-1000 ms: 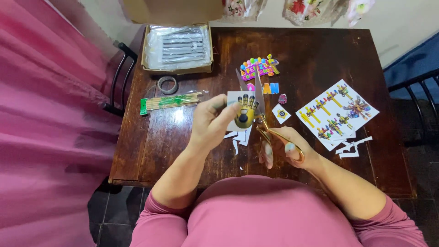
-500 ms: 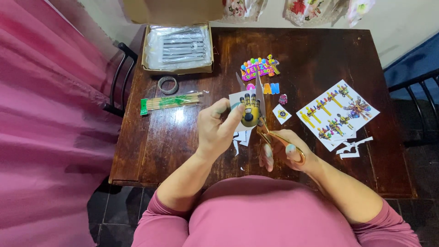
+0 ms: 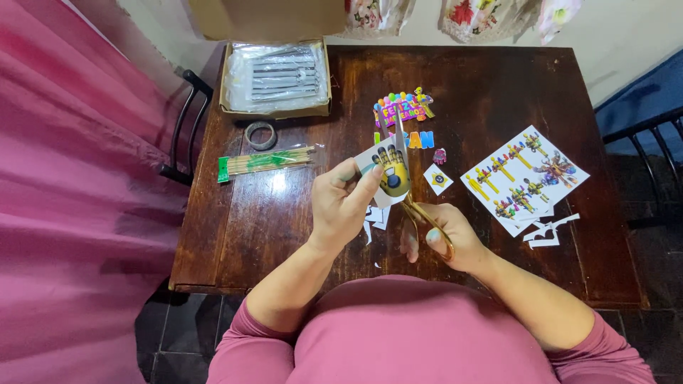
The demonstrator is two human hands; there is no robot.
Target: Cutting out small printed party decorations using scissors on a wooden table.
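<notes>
Paper cutout of a yellow glove [image 3: 390, 171] held above the wooden table [image 3: 284, 220], pinched by the left hand [image 3: 341, 203] to steady it. Blades of gold-handled scissors [image 3: 420, 210] open along its edge, right hand [image 3: 445, 238] gripping the loops. Printed sticker sheet [image 3: 523, 178] and paper scraps [image 3: 551, 231] lying rightward.

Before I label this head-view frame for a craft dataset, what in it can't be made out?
- Scissors: the handles are wrapped by the right hand, and the blades blend into the picture cutout that the left hand holds.
- Cardboard box: glare on the clear plastic hides its contents.
- Printed sheet: its figures are too small to identify.
- Hanging decorations: cut off by the top edge.
</notes>
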